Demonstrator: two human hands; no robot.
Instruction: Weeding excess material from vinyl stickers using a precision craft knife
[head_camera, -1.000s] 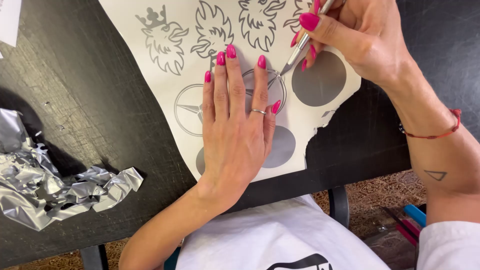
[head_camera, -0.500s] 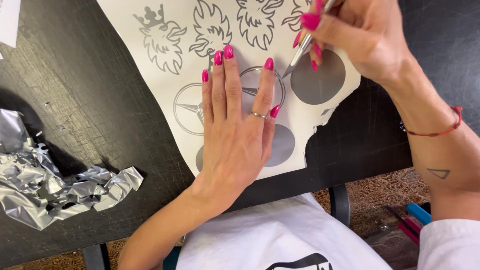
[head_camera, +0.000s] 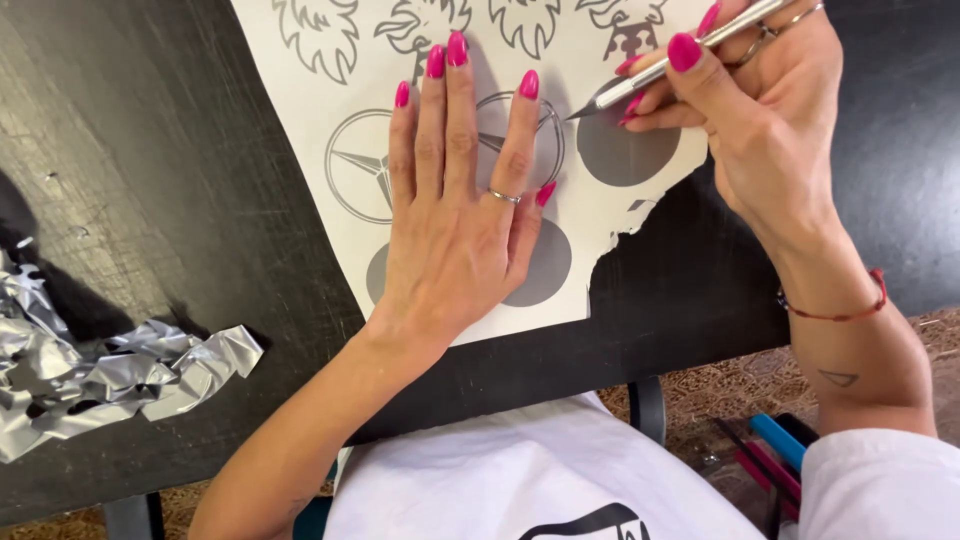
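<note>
The white sheet of backing paper printed with grey vinyl emblems lies flat on the black wooden desk, its lower right edge already cut or torn away in a ragged curve. Several emblems look weeded: the plain grey discs and the ringed three-point star at the left stand clean against the white. A crumpled heap of silver-grey vinyl scraps lies well apart at the left of the desk, which suggests a good deal of waste has been pulled off. I judge the work to be partly done, with the ringed emblem under the fingers in hand and the crested animal figures along the top edge perhaps left; they are cut off by the frame.

The left hand lies open and flat on the sheet, fingers spread over the ringed emblem, gripping nothing, only pinning the paper.

The right hand is closed in a pen grip around a slim silver craft knife. Its long axis runs diagonally, from upper right down to lower left, with the tip pointing lower left at the edge of a grey disc just beside the left forefinger.
</note>
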